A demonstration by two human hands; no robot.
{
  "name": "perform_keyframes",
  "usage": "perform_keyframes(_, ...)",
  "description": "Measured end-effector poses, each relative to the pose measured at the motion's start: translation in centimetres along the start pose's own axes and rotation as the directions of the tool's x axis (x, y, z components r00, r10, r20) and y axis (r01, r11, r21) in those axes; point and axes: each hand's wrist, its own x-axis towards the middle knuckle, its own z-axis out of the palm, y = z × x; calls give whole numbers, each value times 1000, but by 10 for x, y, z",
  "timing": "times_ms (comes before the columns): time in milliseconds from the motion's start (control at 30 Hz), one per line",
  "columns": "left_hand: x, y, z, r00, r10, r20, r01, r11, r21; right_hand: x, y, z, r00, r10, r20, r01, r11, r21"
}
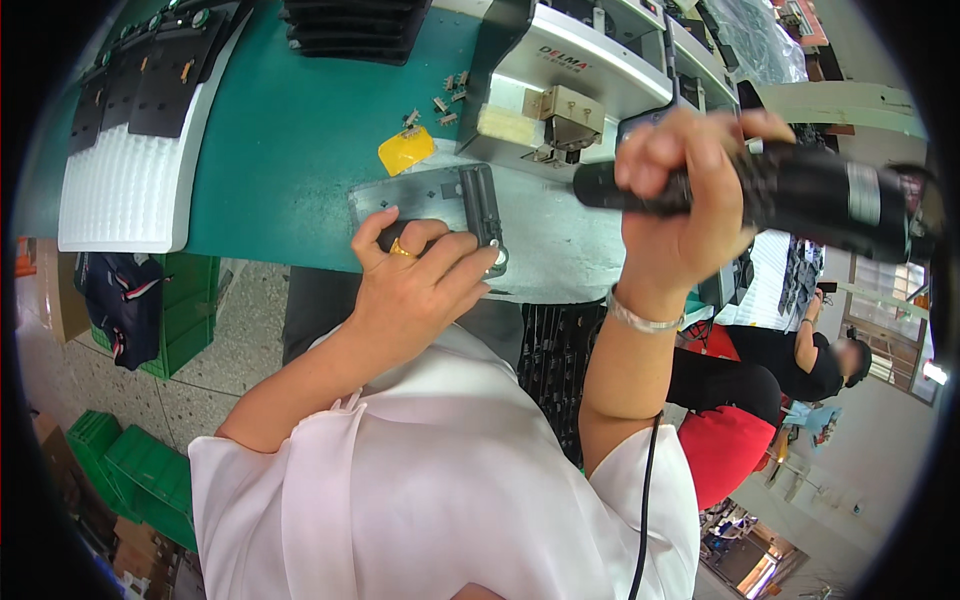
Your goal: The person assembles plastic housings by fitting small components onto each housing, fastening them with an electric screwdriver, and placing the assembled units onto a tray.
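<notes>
My right hand (690,190) is raised over the right part of the bench, fingers wrapped round a black electric screwdriver (840,200). The screwdriver lies roughly level, its narrow end pointing left, slightly smeared by motion. On the bench front, my left hand (425,270) holds down a flat dark plastic casing (482,200) with a raised bar along its right side. A gold ring shows on one finger. A small round white piece (497,256) sits at the casing's lower corner, beside my fingertips. My palm and fingers hide much of the casing.
A silver machine (600,60) stands behind the casing. Left of it lie a yellow piece (405,150) and several small metal parts (445,103). A white tray (130,190) bears black casings (175,80). Green crates (185,320) stand below; another person (800,365) sits at right.
</notes>
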Motion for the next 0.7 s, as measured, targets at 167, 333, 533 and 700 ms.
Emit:
perform_keyframes(167, -2, -4, 3, 1000, 2, 21, -2, 1000, -10, -50, -11, -2, 995, 104, 7, -104, 994, 14)
perform_keyframes(333, -3, -3, 2, 999, 17, 27, -17, 1000, -20, -73, -12, -4, 990, 85, 114, -70, 989, -129)
perform_keyframes(533, -3, -2, 4, 1000, 18, 1, -18, 1000, -13, -79, -6, -4, 992, 93, 81, -80, 984, -157)
perform_keyframes(700, -2, -1, 5, 1000, 21, -17, -21, 1000, -6, -81, -3, -2, 994, 85, 66, -74, 985, -153)
